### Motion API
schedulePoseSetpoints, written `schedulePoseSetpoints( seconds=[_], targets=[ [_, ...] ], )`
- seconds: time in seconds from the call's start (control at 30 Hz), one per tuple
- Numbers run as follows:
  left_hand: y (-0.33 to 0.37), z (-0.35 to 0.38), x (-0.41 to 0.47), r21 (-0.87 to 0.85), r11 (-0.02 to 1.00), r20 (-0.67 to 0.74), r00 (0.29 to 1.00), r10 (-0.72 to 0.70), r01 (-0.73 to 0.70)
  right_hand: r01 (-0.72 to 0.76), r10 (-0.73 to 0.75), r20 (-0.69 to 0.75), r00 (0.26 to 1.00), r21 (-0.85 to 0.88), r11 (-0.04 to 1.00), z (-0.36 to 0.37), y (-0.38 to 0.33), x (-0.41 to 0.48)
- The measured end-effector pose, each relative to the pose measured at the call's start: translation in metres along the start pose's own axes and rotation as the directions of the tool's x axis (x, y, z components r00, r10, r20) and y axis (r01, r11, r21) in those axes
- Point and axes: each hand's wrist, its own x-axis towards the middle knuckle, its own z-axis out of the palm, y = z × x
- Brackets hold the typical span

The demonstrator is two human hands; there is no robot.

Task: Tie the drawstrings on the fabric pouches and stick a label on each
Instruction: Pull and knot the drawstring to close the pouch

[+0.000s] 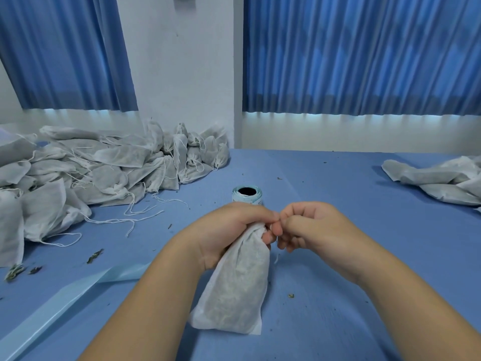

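Note:
A white fabric pouch filled with dark dried leaves stands tilted on the blue table in front of me. My left hand grips its gathered neck. My right hand is beside it, fingers curled, pinching the thin white drawstring at the neck; a short string end hangs below. Just behind my hands stands a label roll, pale blue with a dark core.
A large heap of filled pouches with loose strings covers the left and back of the table. Several flat pouches lie at the right edge. A pale blue backing strip trails at front left. Leaf crumbs are scattered about.

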Motion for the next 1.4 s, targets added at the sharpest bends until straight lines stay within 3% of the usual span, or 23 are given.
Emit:
schedulePoseSetpoints(
  seconds=[0.27,0.57,0.77,1.0,1.2,1.4],
  targets=[
    [0.004,0.002,-0.003,0.034,0.999,-0.085,0.996,0.014,-0.011,0.050,-0.050,0.000,0.999,0.013,0.999,-0.004,0.000,0.000],
    [0.007,0.009,-0.006,0.186,0.980,-0.204,0.974,0.101,-0.063,0.061,-0.063,-0.020,0.998,-0.095,0.994,-0.009,0.001,-0.004],
    [0.010,0.013,-0.010,0.307,0.943,-0.214,0.956,0.201,-0.130,0.076,-0.080,-0.036,0.996,-0.107,0.991,-0.010,-0.001,-0.004],
    [0.008,0.019,-0.011,0.161,0.978,-0.257,0.952,0.168,-0.130,0.084,-0.089,-0.035,0.995,-0.109,0.990,-0.011,0.002,-0.002],
    [0.012,0.026,-0.012,0.302,0.936,-0.306,0.912,0.273,-0.179,0.070,-0.075,-0.059,0.995,-0.090,0.994,-0.012,0.000,-0.002],
    [0.011,0.022,-0.011,0.355,0.926,-0.267,0.935,0.234,-0.130,0.079,-0.085,-0.075,0.994,-0.076,0.994,-0.014,0.001,-0.002]
  ],
)
